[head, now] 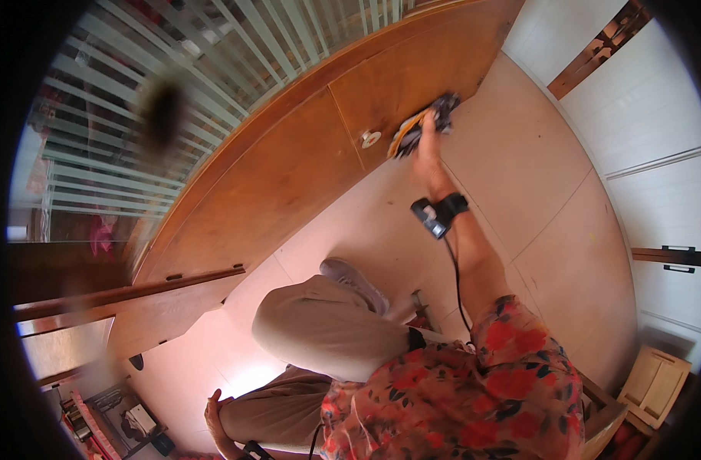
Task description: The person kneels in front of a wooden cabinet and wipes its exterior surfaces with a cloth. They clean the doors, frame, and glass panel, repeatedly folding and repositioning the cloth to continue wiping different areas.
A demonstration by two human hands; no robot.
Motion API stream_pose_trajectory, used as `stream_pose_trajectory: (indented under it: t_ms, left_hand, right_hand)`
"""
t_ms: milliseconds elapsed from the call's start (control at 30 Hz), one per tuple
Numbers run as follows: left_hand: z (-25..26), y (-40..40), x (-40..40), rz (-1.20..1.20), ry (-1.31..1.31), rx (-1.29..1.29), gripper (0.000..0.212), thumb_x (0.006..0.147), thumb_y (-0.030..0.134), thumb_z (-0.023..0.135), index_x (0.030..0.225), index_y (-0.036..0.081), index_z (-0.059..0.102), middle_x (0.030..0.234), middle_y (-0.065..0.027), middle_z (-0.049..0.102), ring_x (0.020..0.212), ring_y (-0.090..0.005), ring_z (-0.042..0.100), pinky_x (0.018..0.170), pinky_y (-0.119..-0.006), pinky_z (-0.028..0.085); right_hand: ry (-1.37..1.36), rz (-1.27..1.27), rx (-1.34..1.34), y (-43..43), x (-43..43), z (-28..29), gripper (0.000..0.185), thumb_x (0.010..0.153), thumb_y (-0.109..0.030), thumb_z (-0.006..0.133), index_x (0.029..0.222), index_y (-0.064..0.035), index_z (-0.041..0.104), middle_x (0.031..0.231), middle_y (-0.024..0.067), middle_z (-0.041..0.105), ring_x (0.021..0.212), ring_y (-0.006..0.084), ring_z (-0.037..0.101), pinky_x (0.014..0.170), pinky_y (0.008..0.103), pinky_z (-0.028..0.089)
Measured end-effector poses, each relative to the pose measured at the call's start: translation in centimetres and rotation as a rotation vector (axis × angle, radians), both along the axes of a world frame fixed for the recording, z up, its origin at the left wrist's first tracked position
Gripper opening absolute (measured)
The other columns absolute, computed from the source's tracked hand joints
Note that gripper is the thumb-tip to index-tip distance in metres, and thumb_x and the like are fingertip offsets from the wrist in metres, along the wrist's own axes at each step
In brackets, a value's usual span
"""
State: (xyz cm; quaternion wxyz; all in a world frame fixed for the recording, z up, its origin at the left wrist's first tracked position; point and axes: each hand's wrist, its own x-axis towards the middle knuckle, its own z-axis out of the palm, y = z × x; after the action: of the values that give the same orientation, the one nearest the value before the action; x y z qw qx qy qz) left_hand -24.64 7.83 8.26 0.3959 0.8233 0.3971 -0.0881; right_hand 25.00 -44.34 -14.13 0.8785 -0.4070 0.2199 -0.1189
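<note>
My right hand (428,150) is stretched out ahead, pressing a dark, striped cloth with an orange edge (409,131) against the lower front of a wooden cabinet (281,190). Left of the cloth, a round pale knob or lock (371,138) sits on the cabinet front beside a vertical seam. A small black device is strapped to my right wrist, with a cable running down the arm. My left hand (213,411) rests at my knee, at the lower left; no object shows in it, though its fingers are partly hidden.
Striped glass (212,98) rises above the cabinet front. White cupboards (655,109) stand along the right. A small wooden stool or rack (655,385) is at the lower right. An open drawer or bin with items (112,402) lies at the lower left. The floor (534,172) is tiled.
</note>
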Motion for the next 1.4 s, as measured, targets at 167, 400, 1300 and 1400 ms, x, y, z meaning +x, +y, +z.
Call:
stream_pose_trajectory:
  t_ms: [167,400,1300,1400]
  left_hand:
    - [0.4,-0.7,-3.1,0.093,-0.013,-0.046,0.051,0.101,0.042,0.036,0.122,0.002,0.060,0.090,-0.0142,0.070,0.084,-0.0214,0.062,0.087,-0.035,0.046]
    - [0.5,-0.7,-6.5,0.204,-0.018,-0.121,0.051,0.100,0.043,0.037,0.122,0.002,0.060,0.091,-0.0145,0.070,0.082,-0.0209,0.063,0.085,-0.035,0.047]
    - [-1.0,0.5,-9.9,0.206,-0.175,-0.155,0.058,0.098,0.049,0.040,0.125,0.000,0.056,0.095,-0.0162,0.069,0.085,-0.0201,0.064,0.082,-0.032,0.050]
    - [-1.0,0.6,-9.9,0.206,-0.152,-0.152,0.059,0.097,0.049,0.042,0.126,-0.001,0.055,0.095,-0.0168,0.069,0.084,-0.0201,0.064,0.081,-0.032,0.050]
  right_hand:
    - [-0.163,0.063,-0.250,-9.7,5.8,7.4,0.046,0.091,-0.055,0.052,0.092,-0.0087,0.055,0.078,0.0069,0.064,0.068,0.0194,0.064,0.062,0.0340,0.054]
    - [-0.010,-0.031,-0.125,-4.4,2.8,4.6,0.044,0.095,-0.046,0.051,0.122,-0.0103,0.050,0.103,0.0043,0.063,0.087,0.0190,0.064,0.078,0.0341,0.054]
    - [0.034,-0.087,-0.210,1.6,0.0,4.7,0.064,0.090,-0.059,0.052,0.121,-0.0038,0.053,0.108,0.0041,0.060,0.091,0.0164,0.060,0.079,0.0311,0.051]
    - [0.061,0.060,0.043,6.2,-3.4,0.2,0.059,0.091,-0.055,0.053,0.126,-0.0071,0.050,0.110,0.0022,0.059,0.095,0.0132,0.057,0.083,0.0313,0.049]
